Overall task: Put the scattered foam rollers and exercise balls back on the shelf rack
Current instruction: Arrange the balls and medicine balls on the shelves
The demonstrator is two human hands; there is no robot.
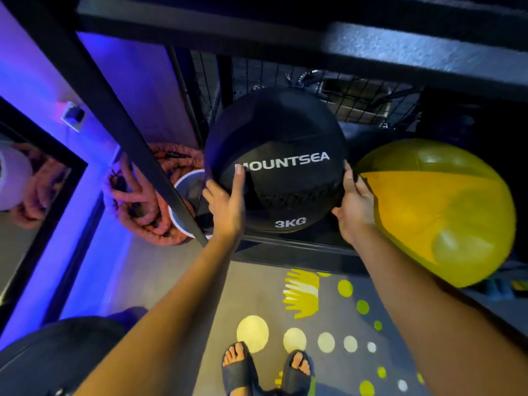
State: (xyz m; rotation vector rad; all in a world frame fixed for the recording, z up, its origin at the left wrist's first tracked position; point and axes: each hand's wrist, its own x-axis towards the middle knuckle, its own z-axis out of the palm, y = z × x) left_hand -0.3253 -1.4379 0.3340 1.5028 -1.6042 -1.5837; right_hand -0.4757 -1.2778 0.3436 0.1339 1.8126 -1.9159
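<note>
A black medicine ball (278, 144) marked MOUNTSEA and 3KG sits on the low tier of the black shelf rack (285, 250). My left hand (227, 205) presses flat against its lower left side, fingers straight. My right hand (354, 208) presses its lower right side in the same way. A large yellow exercise ball (437, 212) rests on the same tier, just right of the black ball and behind my right hand.
The rack's slanted black upright (114, 118) crosses in front of a coiled orange battle rope (137, 201) and a white-rimmed bucket (185, 207) at the left. A wire mesh panel (343, 95) backs the shelf. A dark round object (57, 358) lies bottom left. My sandalled feet stand on a dotted mat (328, 324).
</note>
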